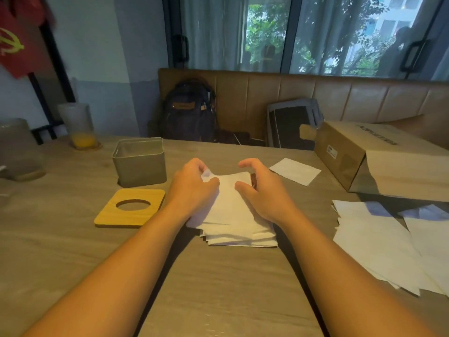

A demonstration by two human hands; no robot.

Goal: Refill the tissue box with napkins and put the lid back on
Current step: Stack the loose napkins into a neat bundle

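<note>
A stack of white napkins (233, 215) lies on the wooden table (218, 288) in front of me. My left hand (194, 186) pinches the far left corner of the top napkin and lifts it slightly. My right hand (262, 188) rests on the right side of the stack, thumb on the top sheet, fingers curled and apart. The grey tissue box (139, 164) stands open and lidless to the left of the stack. Its wooden lid (130, 207), square with a round hole, lies flat on the table in front of the box.
More loose napkins (388, 244) are spread at the right, and a single napkin (295, 171) lies beyond them. A cardboard box (379, 159) lies on its side at the far right. A cup with orange drink (79, 127) stands far left; a backpack (188, 110) sits on the bench.
</note>
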